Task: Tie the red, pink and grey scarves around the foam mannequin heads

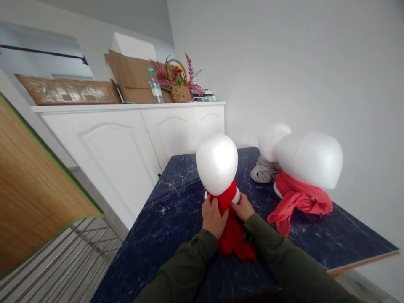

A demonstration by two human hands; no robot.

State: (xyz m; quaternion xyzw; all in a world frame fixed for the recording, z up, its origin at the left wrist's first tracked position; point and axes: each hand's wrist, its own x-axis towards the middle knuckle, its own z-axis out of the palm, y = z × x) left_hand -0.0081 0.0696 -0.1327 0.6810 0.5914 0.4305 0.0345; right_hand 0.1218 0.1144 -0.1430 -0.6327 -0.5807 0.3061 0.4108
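Observation:
A white foam mannequin head (217, 163) stands upright on the dark blue marbled table (176, 193). Around its neck goes a red scarf (232, 237), whose fringed ends hang down the front onto the tabletop. My left hand (214, 216) is closed on the scarf at the left of the neck, thumb toward the middle. On the other side, my right hand (243, 207) pinches the scarf's edge beside the white base. Part of the neck and base is hidden behind the scarf and my hands.
To the right stand a foam head (309, 158) with a coral scarf (299, 200) and another foam head (272, 141) with a grey scarf (265, 170). Behind is a white cabinet (116, 147) bearing cardboard, a bottle (156, 87) and a flower basket (181, 93). A metal rack (69, 256) is at left.

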